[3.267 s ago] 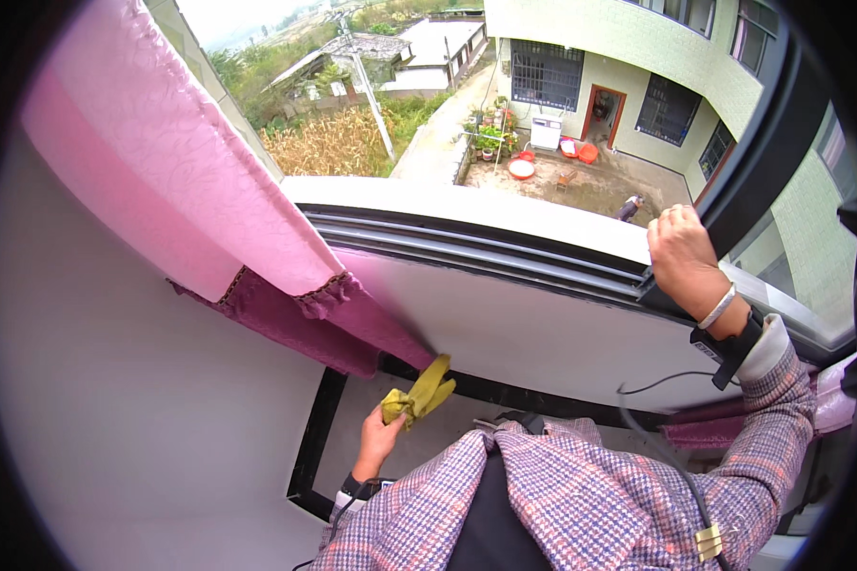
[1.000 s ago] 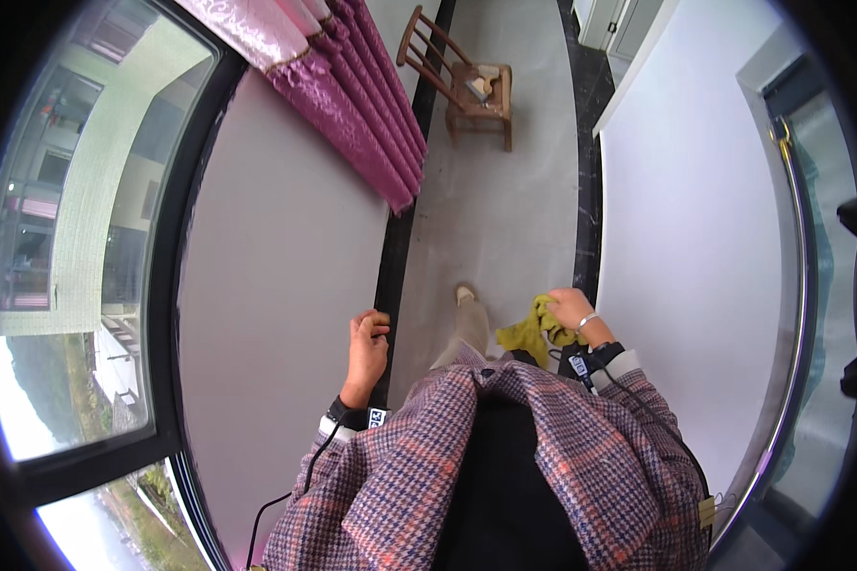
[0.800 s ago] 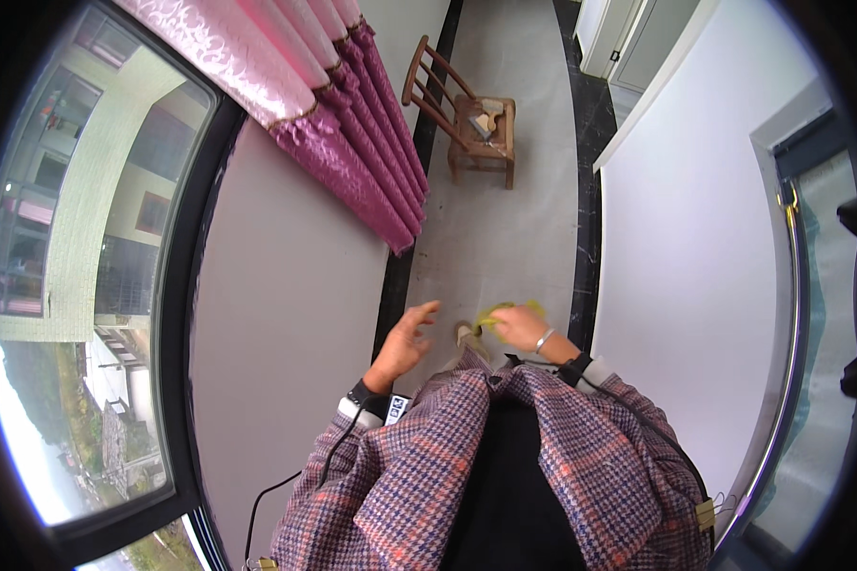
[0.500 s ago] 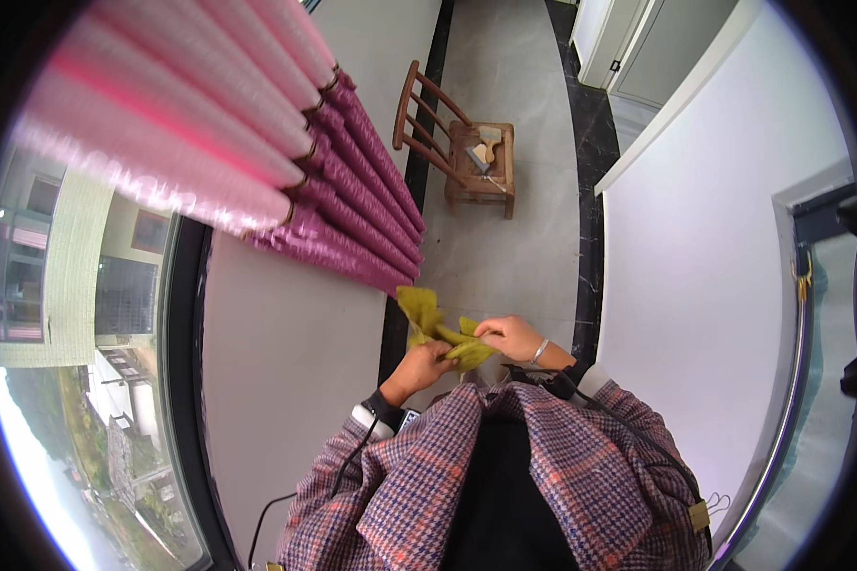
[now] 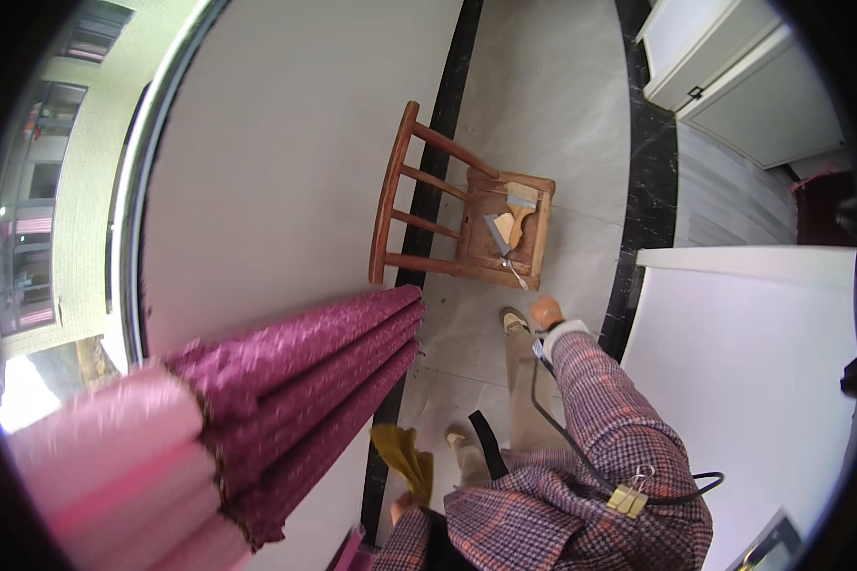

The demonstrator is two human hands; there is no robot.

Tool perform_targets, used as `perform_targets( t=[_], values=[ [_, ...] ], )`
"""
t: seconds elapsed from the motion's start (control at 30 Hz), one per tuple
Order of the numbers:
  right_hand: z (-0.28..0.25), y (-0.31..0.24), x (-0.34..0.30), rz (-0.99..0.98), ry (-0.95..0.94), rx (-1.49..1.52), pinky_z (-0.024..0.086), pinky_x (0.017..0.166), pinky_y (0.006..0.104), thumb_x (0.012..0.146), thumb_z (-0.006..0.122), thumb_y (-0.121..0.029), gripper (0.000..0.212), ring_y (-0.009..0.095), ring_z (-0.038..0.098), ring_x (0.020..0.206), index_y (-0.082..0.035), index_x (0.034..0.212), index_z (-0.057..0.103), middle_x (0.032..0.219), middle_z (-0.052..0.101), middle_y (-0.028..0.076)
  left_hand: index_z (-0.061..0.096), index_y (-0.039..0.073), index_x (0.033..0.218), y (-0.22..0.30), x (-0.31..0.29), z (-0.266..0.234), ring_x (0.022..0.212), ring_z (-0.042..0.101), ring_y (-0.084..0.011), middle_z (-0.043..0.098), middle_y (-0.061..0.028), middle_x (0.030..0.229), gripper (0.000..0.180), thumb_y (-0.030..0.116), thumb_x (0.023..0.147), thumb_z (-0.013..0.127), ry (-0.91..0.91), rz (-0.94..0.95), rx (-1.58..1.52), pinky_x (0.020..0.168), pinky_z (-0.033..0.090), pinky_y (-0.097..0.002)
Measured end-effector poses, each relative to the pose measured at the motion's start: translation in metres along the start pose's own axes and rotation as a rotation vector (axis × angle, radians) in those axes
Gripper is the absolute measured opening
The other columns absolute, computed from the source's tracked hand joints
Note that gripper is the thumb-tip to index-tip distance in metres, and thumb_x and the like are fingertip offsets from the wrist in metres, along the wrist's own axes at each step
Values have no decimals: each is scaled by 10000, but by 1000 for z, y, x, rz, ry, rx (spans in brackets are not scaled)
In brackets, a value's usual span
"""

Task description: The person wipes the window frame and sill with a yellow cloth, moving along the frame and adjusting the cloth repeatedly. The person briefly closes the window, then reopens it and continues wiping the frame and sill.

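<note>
My left hand [image 5: 405, 506] is low in the picture, closed on a yellow-green cloth [image 5: 408, 457] that hangs loose from it. Part of that hand is hidden by the sleeve and the cloth. My right hand [image 5: 547, 312] is stretched forward, just short of the front corner of a wooden chair [image 5: 474, 259]. It looks compact, and its fingers cannot be made out. On the chair seat lie a flat brush [image 5: 521, 202] with a wooden handle, a scraper [image 5: 496, 234] with a grey blade, and a small slim tool [image 5: 515, 274] with a pale handle.
A pink and magenta curtain [image 5: 305, 381] hangs on my left by a window [image 5: 43, 200]. Black skirting [image 5: 445, 124] edges the grey tiled floor [image 5: 543, 95]. A white wall [image 5: 733, 362] and a doorway stand right. My shoes [image 5: 512, 320] are below.
My right hand has let go of the cloth and reached forward toward the chair. The left hand keeps the cloth and has dropped lower. The view has moved closer to the chair.
</note>
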State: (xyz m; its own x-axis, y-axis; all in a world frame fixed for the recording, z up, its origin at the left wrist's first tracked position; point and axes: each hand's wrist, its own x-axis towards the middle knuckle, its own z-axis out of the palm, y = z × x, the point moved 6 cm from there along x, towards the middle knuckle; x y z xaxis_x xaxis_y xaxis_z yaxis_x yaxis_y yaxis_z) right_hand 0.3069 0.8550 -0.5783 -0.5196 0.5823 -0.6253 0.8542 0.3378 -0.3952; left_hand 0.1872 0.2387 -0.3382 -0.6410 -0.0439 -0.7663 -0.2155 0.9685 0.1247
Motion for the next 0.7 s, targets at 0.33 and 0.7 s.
perform_targets(
  t=[0.33, 0.7],
  values=[
    [-60, -16, 183, 586, 212, 485, 494, 996, 442, 788, 740, -331, 917, 440, 623, 1144, 85, 1441, 249, 1232, 626, 315, 711, -29, 1087, 80, -62, 37, 854, 694, -191, 742, -124, 868, 352, 262, 889, 715, -238, -244, -71, 768, 521, -335],
    [-99, -9, 171, 523, 326, 377, 501, 956, 497, 898, 517, -221, 375, 456, 625, 1117, 44, 1160, 552, 1163, 648, 325, 699, 16, 1139, 118, -114, 10, 896, 671, -150, 735, -63, 999, 249, 158, 937, 664, -195, -226, -127, 765, 513, -310]
  ],
)
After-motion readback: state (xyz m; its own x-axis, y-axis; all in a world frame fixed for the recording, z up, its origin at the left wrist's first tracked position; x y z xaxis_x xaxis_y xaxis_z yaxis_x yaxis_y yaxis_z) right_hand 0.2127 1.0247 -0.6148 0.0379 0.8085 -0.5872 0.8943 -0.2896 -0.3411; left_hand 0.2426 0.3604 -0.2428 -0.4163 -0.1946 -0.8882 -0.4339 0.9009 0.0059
